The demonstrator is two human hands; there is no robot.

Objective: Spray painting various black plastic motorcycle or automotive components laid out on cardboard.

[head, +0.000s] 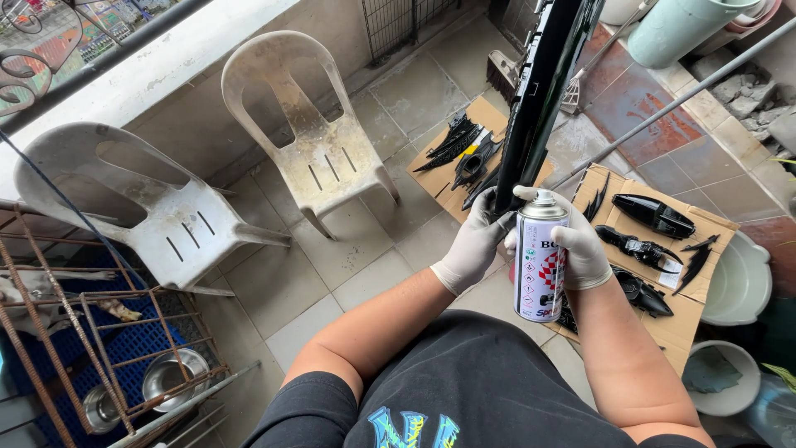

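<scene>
Both gloved hands (pixel 531 241) raised, apparently gripping.

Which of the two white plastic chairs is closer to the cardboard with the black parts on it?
The upright chair farther along the wall: its front leg nearly reaches the cardboard sheet. The other chair stands nearer the rusty cage, farther from it.

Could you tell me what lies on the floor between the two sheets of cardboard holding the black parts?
In the head view, no object lies between the left cardboard and right cardboard; only the long black panel and spray can cross it, held above.
</scene>
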